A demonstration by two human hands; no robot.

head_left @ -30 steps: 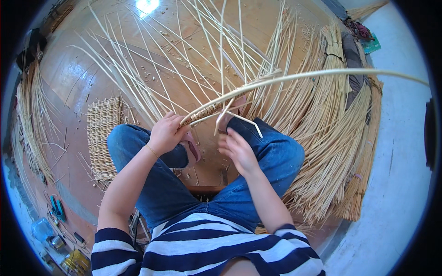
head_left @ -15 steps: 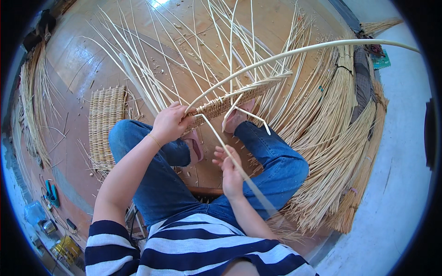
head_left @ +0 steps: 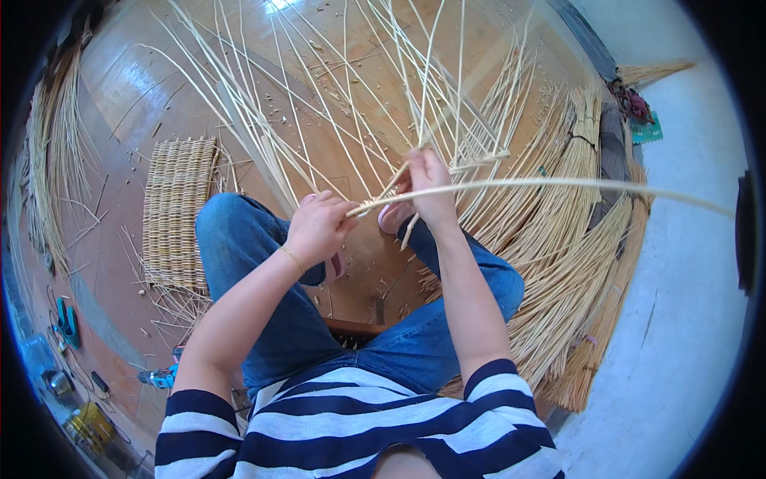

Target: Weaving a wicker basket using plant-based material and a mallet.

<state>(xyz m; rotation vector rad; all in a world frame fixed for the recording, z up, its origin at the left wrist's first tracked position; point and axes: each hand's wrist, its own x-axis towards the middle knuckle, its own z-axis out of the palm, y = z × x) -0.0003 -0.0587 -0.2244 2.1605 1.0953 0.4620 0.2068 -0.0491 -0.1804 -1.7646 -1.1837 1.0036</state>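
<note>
My left hand [head_left: 319, 219] is closed on the near end of a narrow woven rattan piece [head_left: 375, 202], with long pale canes [head_left: 303, 120] fanning out beyond it. A long, thick cane [head_left: 558, 183] runs from that end in a low curve off to the right. My right hand [head_left: 427, 184] is raised at the piece, fingers wrapped round pale canes near where several cross; exactly which ones is hard to tell. The piece lies over my lap and feet, partly hidden by both hands.
A finished woven panel [head_left: 177, 215] lies left of my knee. Bundles of cane [head_left: 550, 295] line the right beside a pale wall [head_left: 678, 263]. Loose cane [head_left: 52, 160] stands at far left, above cutters [head_left: 68, 319], cords, containers and a blue tool [head_left: 155, 377]. Offcuts litter the floor.
My right hand has risen from over my lap to the woven piece and closed on canes. The long curved cane has swung lower. My left hand stays at the piece's near end.
</note>
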